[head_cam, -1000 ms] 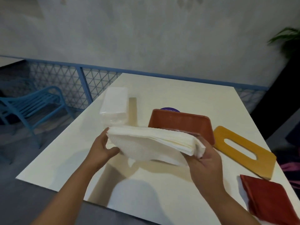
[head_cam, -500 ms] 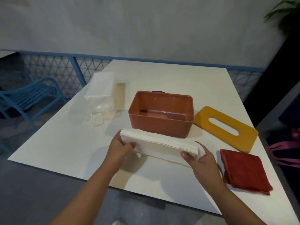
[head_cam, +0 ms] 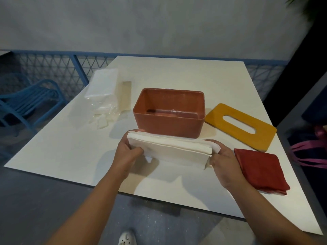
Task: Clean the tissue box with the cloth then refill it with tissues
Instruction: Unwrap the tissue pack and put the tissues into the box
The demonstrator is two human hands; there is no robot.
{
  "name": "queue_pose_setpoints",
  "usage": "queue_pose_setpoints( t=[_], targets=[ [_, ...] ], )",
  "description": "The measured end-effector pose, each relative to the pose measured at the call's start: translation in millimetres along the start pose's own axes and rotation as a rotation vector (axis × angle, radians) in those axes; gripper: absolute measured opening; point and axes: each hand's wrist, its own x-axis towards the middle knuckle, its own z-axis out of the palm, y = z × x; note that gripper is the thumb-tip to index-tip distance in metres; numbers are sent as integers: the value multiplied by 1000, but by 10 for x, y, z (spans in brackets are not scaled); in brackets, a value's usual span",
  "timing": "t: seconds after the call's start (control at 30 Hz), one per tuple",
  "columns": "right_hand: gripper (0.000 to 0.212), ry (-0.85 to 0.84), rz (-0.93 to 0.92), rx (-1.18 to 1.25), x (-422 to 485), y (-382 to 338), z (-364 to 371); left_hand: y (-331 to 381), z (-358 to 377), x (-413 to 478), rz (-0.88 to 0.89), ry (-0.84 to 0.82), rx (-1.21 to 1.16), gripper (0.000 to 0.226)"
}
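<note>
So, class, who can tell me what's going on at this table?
A person is holding a stack of tissues above the table, with the left hand gripping one end and the right hand the other. It is just in front of the open tissue box, which looks empty. The yellow lid lies to the right of the box, and the folded red cloth lies nearer, by the right hand. An opened tissue pack sits to the far left.

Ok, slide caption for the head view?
Left hand and right hand hold a tissue stack before the open tissue box; cloth nearby.
</note>
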Motion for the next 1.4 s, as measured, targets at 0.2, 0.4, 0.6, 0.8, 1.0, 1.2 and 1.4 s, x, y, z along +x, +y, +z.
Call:
queue_pose_setpoints(
  t=[0.2, 0.4, 0.6, 0.8, 1.0, 1.2, 1.4],
  targets=[
    [50, -143, 89, -31, 53, -144, -54, -4, 8, 19, -1, 12, 2, 52],
    [29, -68, 87, -10, 74, -137, -150, 17, -26, 56, -2, 73, 18, 50],
    [35, 19, 147, 71, 77, -91, -111, -28, -13, 54, 8, 63, -14, 52],
    [36, -21, 196, 65, 117, -141, -57, -46, 37, 70, 3, 105, -6, 44],
    [36, -56, 231, 75, 162, -141, 22, -61, 63, 79, 15, 96, 15, 36],
    [26, 115, 218, 157, 208, -175, 25, -74, 76, 76, -3, 141, 8, 40],
    [36, 30, 215, 48, 120, -126, -31, -81, 61, 96, 2, 140, -15, 36]
  ],
)
